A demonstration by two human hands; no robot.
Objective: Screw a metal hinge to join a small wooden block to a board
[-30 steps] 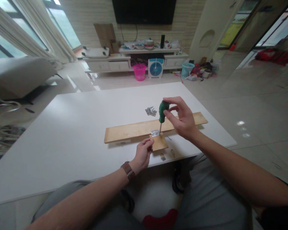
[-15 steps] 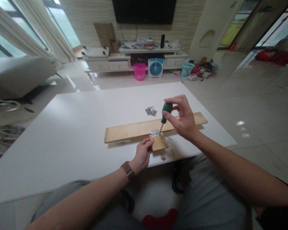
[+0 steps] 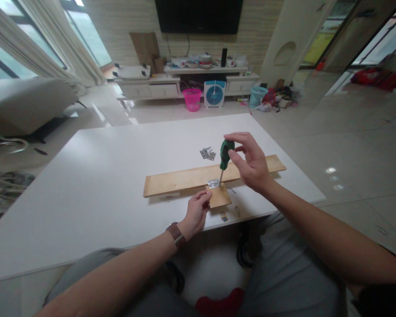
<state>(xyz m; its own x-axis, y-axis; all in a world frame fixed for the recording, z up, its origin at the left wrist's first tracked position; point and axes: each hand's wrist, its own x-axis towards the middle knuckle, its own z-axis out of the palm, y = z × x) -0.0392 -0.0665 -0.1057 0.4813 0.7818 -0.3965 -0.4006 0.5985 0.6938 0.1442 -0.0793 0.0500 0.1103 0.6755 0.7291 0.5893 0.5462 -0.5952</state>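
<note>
My right hand (image 3: 251,160) grips the green handle of a screwdriver (image 3: 226,154), fingertips on its top and thumb at its side. The shaft points down, slightly tilted, with its tip at the right side of a metal hinge (image 3: 213,183). That hinge bridges a long wooden board (image 3: 178,178) and a small square wooden piece (image 3: 219,197). My left hand (image 3: 198,209) pinches the small piece at its left edge. Any screw under the tip is too small to make out.
Several loose hinges (image 3: 207,153) lie beyond the board on the white table (image 3: 112,185). A thin metal piece (image 3: 232,190) sits right of the small wood, and a colourful sticker (image 3: 224,216) is near the front edge. A pink basket (image 3: 192,99) stands on the floor behind.
The screwdriver handle has shifted slightly left and stands more upright. My right thumb and fingers have changed position around it. My left hand and the wood have stayed put.
</note>
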